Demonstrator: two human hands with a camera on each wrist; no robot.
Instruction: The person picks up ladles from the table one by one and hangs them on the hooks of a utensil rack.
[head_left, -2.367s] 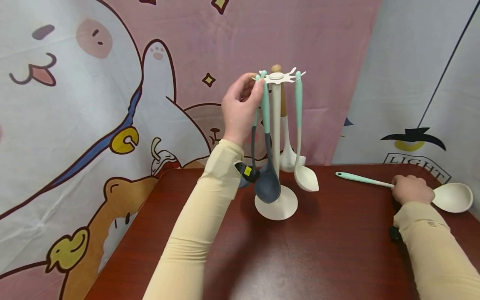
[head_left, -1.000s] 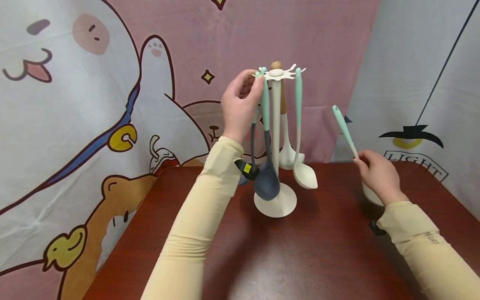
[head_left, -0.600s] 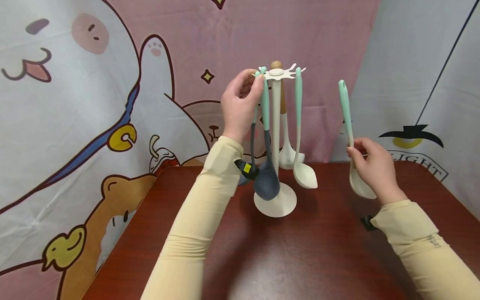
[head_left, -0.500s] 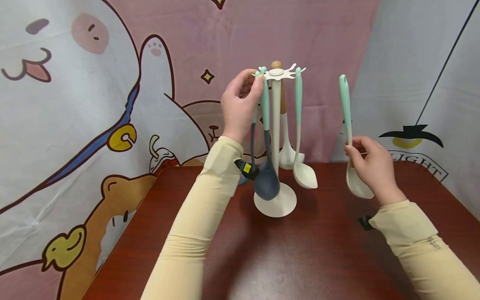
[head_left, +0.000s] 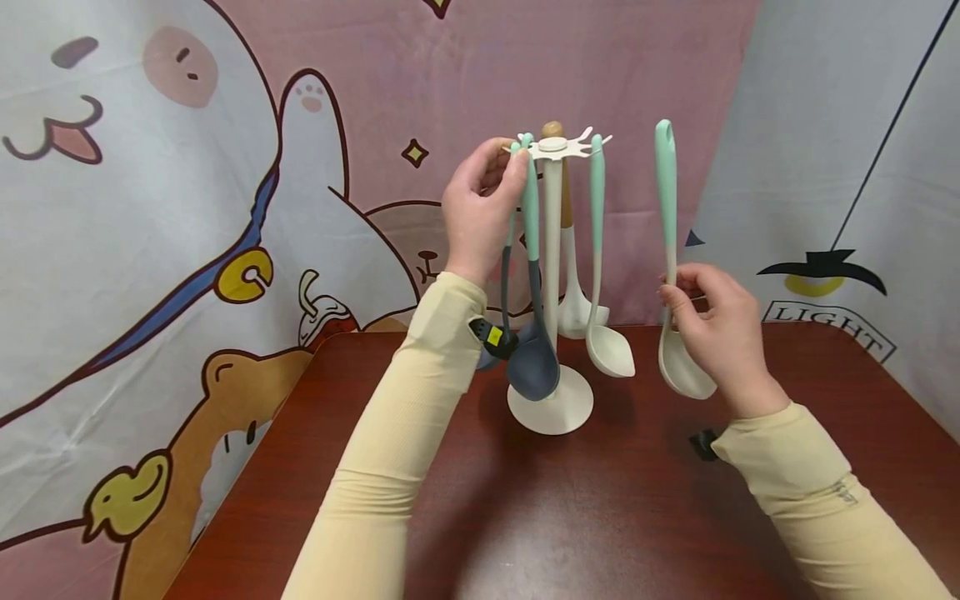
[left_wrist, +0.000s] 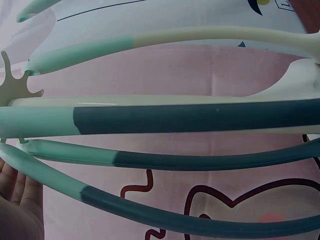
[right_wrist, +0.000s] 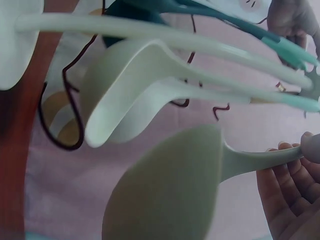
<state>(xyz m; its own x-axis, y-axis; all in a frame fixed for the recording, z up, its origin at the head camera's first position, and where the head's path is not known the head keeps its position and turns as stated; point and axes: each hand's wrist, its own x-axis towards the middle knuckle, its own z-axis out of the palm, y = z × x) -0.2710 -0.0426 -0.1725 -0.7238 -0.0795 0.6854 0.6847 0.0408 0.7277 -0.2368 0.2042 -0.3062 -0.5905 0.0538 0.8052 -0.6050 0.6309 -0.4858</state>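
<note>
My right hand (head_left: 716, 329) pinches the lower handle of a cream spoon (head_left: 684, 367) with a mint handle end, held upright, bowl down, to the right of the utensil rack (head_left: 552, 250). In the right wrist view the spoon's bowl (right_wrist: 165, 185) looms close to the camera. With thumb and fingers, my left hand (head_left: 483, 208) grips the rack's hooked top at its left edge, around a hanging mint handle tip; its fingertips are partly hidden. On the rack hang a dark ladle (head_left: 534, 375), a cream pointed ladle (head_left: 611, 350) and a white ladle with a wooden handle (head_left: 574, 312).
The rack's round base (head_left: 551, 417) stands on a reddish-brown table (head_left: 600, 517). More dark utensils with mint handles (left_wrist: 60, 152) hang at the rack's left, partly behind the hand. A printed cartoon cloth (head_left: 360, 125) hangs behind the table.
My right hand has lifted the spoon off the table at the right, turned it upright and carried it left, close to the rack. My left hand keeps its hold on the rack's top.
</note>
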